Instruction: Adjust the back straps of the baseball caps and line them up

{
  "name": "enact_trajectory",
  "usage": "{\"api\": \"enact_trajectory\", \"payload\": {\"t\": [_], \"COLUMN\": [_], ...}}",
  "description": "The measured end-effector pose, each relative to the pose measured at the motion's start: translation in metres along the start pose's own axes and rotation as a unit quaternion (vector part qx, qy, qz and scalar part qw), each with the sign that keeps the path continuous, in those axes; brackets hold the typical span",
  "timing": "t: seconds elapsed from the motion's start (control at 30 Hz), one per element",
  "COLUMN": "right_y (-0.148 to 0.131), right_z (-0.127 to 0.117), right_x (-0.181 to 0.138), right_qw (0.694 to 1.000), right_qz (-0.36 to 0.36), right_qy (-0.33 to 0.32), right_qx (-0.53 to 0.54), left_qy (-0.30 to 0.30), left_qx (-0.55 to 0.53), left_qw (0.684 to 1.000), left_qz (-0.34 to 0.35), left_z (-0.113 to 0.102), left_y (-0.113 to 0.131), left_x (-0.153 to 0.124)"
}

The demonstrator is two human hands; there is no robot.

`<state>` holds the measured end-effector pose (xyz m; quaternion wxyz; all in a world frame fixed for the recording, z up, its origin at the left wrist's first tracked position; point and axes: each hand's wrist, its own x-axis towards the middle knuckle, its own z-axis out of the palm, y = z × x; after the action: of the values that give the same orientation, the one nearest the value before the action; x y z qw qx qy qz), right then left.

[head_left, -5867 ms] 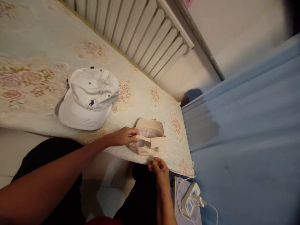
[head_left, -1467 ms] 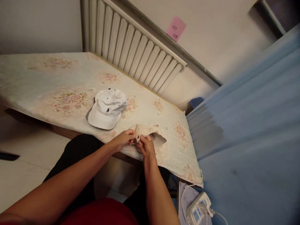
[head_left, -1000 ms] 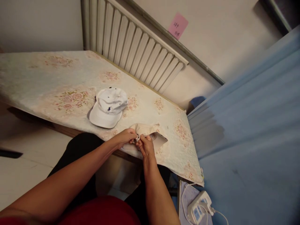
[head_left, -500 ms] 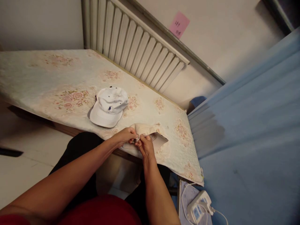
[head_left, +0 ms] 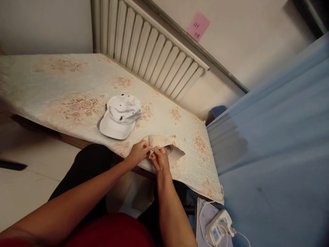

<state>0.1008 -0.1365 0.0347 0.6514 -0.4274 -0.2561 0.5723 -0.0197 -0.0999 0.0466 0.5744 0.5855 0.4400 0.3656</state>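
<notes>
Two caps: a white cotton baseball cap [head_left: 120, 116] lies left of centre and a beige cloth baseball cap [head_left: 159, 140] just right of it, near each other but apart.
Cloth: a pale green quilted table cover with pink flower prints [head_left: 51, 82] runs from the left edge down to the lower right; both caps lie on it.
White cap: crown up, brim toward the lower left, a small dark emblem on the front, apart from both hands.
Hands: the left hand [head_left: 137, 154] and the right hand [head_left: 159, 160] meet at centre frame with fingertips touching. Both are pinched shut on a small pale bit at the near edge of the beige cap; it is too small to tell which part.
Beige cap: at the cover's near edge, its brim [head_left: 177, 154] pokes out to the right of the right hand.
Lap: black trousers [head_left: 87, 164] show below the table edge and a red garment [head_left: 110, 233] at the bottom edge.
Wall: a white ribbed radiator [head_left: 149, 44] stands along the cover's far side in the upper middle; a pink paper note [head_left: 198, 26] is stuck to the wall at its upper right.
Right side: a blue fabric sheet [head_left: 277, 137] fills the right half. At lower right a white power strip [head_left: 217, 230] with a plug and white cable lies on a pale lilac cloth [head_left: 203, 216].
</notes>
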Motion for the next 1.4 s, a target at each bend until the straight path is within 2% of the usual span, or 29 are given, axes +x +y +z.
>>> {"api": "enact_trajectory", "payload": {"t": [0.17, 0.33, 0.47, 0.57, 0.93, 1.13, 1.27, 1.4], "right_y": [-0.002, -0.002, -0.002, -0.001, 0.009, 0.006, 0.008, 0.0], "right_z": [-0.001, -0.002, -0.002, -0.002, 0.007, 0.016, 0.017, 0.015], "right_x": [-0.001, -0.004, -0.005, -0.003, 0.004, -0.009, -0.006, 0.003], "right_qw": [1.0, 0.999, 0.999, 0.999, 0.99, 0.98, 0.974, 0.981], "right_qz": [-0.007, -0.015, -0.016, -0.014, -0.034, -0.053, -0.034, -0.018], "right_qy": [-0.018, -0.033, -0.047, -0.034, 0.108, 0.148, 0.165, 0.166], "right_qx": [0.002, 0.006, -0.005, -0.02, -0.085, -0.123, -0.149, -0.103], "left_qy": [-0.01, 0.044, 0.054, 0.05, 0.037, 0.039, 0.039, 0.075], "left_qx": [0.054, 0.136, 0.181, 0.201, 0.21, 0.204, 0.204, 0.205], "left_qw": [0.998, 0.982, 0.965, 0.957, 0.957, 0.959, 0.958, 0.956], "left_qz": [0.029, 0.125, 0.182, 0.202, 0.198, 0.192, 0.198, 0.197], "left_z": [-0.001, -0.005, -0.006, -0.007, -0.006, -0.005, -0.004, -0.008], "left_y": [0.002, 0.003, -0.002, -0.006, -0.017, -0.014, -0.013, -0.018], "left_x": [0.0, -0.005, -0.008, -0.007, -0.002, -0.005, -0.007, -0.01]}}
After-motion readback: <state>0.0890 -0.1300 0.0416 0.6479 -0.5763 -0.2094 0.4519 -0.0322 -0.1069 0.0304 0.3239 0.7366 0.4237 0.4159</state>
